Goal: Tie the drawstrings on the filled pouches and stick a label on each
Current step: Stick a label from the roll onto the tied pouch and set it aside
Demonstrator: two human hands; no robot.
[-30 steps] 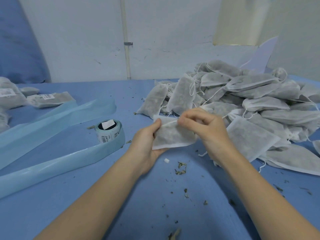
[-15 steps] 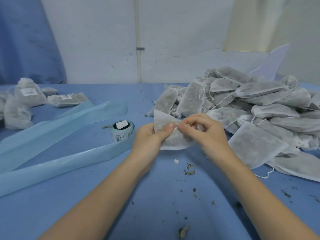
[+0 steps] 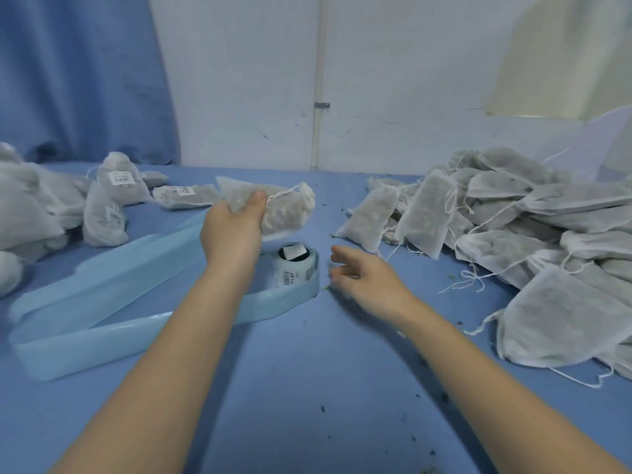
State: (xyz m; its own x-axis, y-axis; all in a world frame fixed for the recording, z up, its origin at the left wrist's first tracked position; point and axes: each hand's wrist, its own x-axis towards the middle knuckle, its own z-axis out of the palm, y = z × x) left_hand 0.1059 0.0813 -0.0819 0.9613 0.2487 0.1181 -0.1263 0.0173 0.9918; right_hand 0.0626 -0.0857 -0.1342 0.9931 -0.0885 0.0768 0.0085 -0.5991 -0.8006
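Note:
My left hand point(image 3: 234, 230) grips a filled white mesh pouch point(image 3: 284, 208) and holds it above the table, its neck gathered and its drawstring trailing over my thumb. Just below it stands a roll of printed labels point(image 3: 294, 265) on pale blue backing. My right hand point(image 3: 362, 275) hovers beside the roll on its right, fingers loosely spread and holding nothing. A big heap of unlabelled pouches point(image 3: 513, 227) with loose strings lies at the right.
Labelled pouches point(image 3: 118, 189) are piled at the far left. A long loop of empty blue backing strip point(image 3: 113, 302) runs across the left of the blue table point(image 3: 307, 388). Dry herb crumbs dot the cloth. A wall stands behind.
Both hands held the pouch at its neck before. Now my right hand has let go and dropped toward the label roll, while my left has carried the pouch up and to the left.

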